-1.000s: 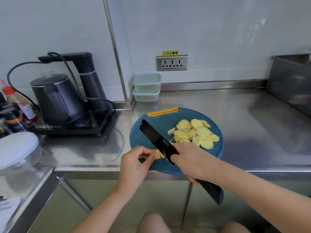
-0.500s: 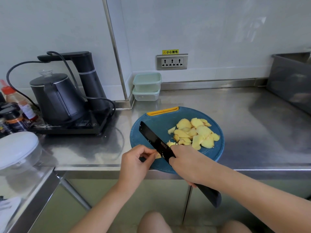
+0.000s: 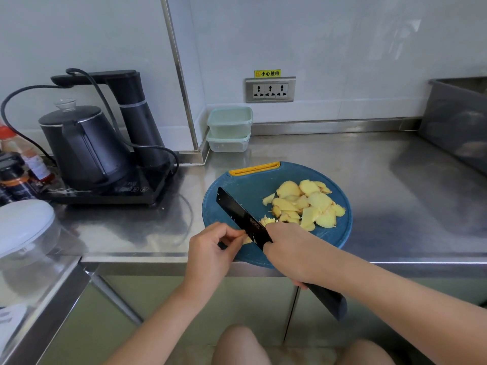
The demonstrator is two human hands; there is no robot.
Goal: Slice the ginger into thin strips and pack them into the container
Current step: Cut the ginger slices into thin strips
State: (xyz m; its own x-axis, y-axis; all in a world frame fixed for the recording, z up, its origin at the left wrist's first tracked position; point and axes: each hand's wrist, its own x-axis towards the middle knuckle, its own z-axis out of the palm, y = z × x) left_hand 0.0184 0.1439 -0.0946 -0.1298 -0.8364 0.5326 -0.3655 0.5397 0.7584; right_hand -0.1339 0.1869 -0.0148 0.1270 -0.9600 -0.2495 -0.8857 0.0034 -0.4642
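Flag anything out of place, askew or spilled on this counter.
The blue cutting board sits at the front edge of the steel counter, and its near rim appears to overhang slightly, just where the right hand works the knife. Nothing looks spilled or damaged.

The stainless steel counter (image 3: 382, 180) carries a round blue cutting board (image 3: 237, 188) reaching its front edge, two stacked lidded containers (image 3: 229, 129) in the back corner, a black kettle base (image 3: 110, 192) bearing its kettle to the left, bottles (image 3: 18, 175) at far left and a grey bin (image 3: 456, 122) at far right.
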